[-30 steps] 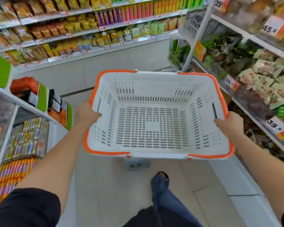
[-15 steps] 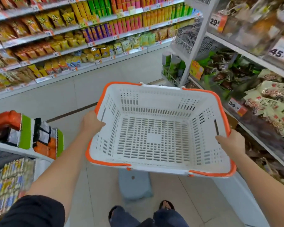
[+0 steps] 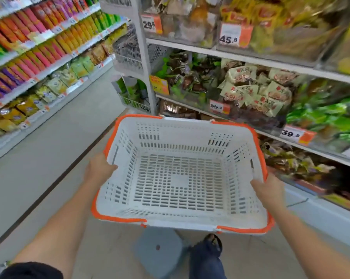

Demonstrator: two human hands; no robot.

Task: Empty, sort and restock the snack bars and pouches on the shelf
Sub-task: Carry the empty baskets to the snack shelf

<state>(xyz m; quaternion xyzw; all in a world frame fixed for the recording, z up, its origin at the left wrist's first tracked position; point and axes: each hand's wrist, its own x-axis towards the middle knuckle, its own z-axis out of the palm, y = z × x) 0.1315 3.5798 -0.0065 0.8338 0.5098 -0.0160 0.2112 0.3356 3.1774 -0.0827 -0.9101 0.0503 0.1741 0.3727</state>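
Snack pouches: pale green-and-red pouches point(image 3: 248, 91) lie heaped in the middle tier of the shelf point(image 3: 250, 61) on the right — none has left it.
Stool: a grey stool point(image 3: 160, 250) stands on the floor under the basket's near edge, beside the person's foot point(image 3: 212, 241).
Basket: a white slotted basket point(image 3: 180, 178) with orange rim is carried level in front of the body, nothing in it; its long axis looks to run left to right across the aisle, open side up.
Left grip: the left hand point(image 3: 98, 168) curls over the basket's left rim, thumb inside the wall.
Right grip: the right hand point(image 3: 269, 190) curls over the right rim in the same way — both hands hold the basket and nothing else.
Shelf, right: price tags point(image 3: 219, 106) hang along the tier edges; dark and green wrapped snacks point(image 3: 182, 77) fill the bin left of the pouches, and brighter green packs point(image 3: 327, 117) lie further right. The pouches point every way, with no common axis to read.
Far aisle: rows of pink, orange and green packets point(image 3: 39, 37) line the opposite shelving, blurred.
Step in hand: by the look of it, bringing the empty basket to the shelf ahead of emptying.
Next move: likely calls for setting the basket down, perhaps on the stool, to free a hand for the pouches.
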